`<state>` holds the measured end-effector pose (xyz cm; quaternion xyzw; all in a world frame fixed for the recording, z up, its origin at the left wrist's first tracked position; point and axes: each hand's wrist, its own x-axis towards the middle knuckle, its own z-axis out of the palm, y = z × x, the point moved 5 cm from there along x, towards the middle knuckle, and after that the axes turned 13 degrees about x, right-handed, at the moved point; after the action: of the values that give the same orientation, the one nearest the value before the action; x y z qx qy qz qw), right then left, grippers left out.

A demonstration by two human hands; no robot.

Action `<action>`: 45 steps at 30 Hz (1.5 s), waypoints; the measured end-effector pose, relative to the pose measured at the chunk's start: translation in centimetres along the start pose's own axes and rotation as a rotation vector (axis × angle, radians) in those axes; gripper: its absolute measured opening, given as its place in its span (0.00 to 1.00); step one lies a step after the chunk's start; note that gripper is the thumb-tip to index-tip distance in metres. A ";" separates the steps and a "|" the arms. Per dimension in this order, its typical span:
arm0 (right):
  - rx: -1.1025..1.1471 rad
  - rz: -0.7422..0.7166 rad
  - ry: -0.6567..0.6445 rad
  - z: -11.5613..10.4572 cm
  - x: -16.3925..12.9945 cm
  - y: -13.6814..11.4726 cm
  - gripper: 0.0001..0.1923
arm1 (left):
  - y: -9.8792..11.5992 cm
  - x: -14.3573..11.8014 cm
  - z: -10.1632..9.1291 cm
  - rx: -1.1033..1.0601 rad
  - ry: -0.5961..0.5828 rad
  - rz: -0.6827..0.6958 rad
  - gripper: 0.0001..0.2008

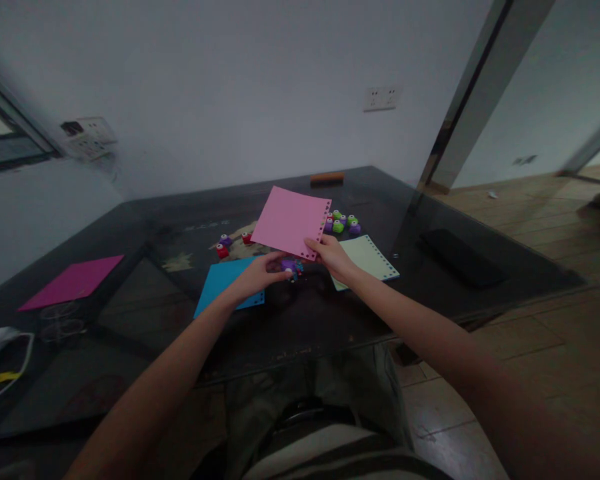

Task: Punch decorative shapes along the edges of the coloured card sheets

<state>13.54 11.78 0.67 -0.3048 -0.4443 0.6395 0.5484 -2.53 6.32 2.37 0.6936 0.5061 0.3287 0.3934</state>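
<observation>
Holding a pink sheet (291, 221) up over the dark glass table (130, 313), tilted, punched holes running along its right and near edges. Right hand (333, 257) pinches the sheet's near right corner, thumb on top, fingers under, clamped on the paper. Left hand (260, 273) sits just below the sheet's near edge, fingers curled round a small purple punch (289, 265) that meets that edge; whether the punch actually bites the paper, cannot tell. Both forearms reach in from the near side of the table.

Relative to the pink sheet: blue sheet (223, 283) lies flat on the table below and to the left, partly under the left hand. Pale green sheet (370, 259) with holes along its edges lies flat to the right, behind the right hand. Cluster of small green and purple punches (341, 223) just right of the sheet's far right corner. Red and purple punches (224, 245) to the left of it, near its lower left edge. Magenta sheet (75, 281) well apart to the left, near the table's edge. Orange block (327, 178) beyond the sheet at the far side of the table. Black flat item (457, 257) well to the right.
</observation>
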 end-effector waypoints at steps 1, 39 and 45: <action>-0.011 -0.018 0.004 -0.1 0.1 -0.1 0.10 | 0.0 0.0 0.0 -0.015 0.009 -0.013 0.22; 0.218 -0.333 0.363 -11.3 -0.9 -10.2 0.12 | 3.1 12.7 1.0 0.605 0.274 0.103 0.14; 0.243 -0.320 0.392 -12.0 -1.3 -9.3 0.16 | 3.3 19.0 2.6 0.707 0.274 0.023 0.16</action>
<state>28.30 13.34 3.87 -0.2807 -0.2926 0.5222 0.7503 6.33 23.39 5.15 0.7418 0.6283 0.2278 0.0547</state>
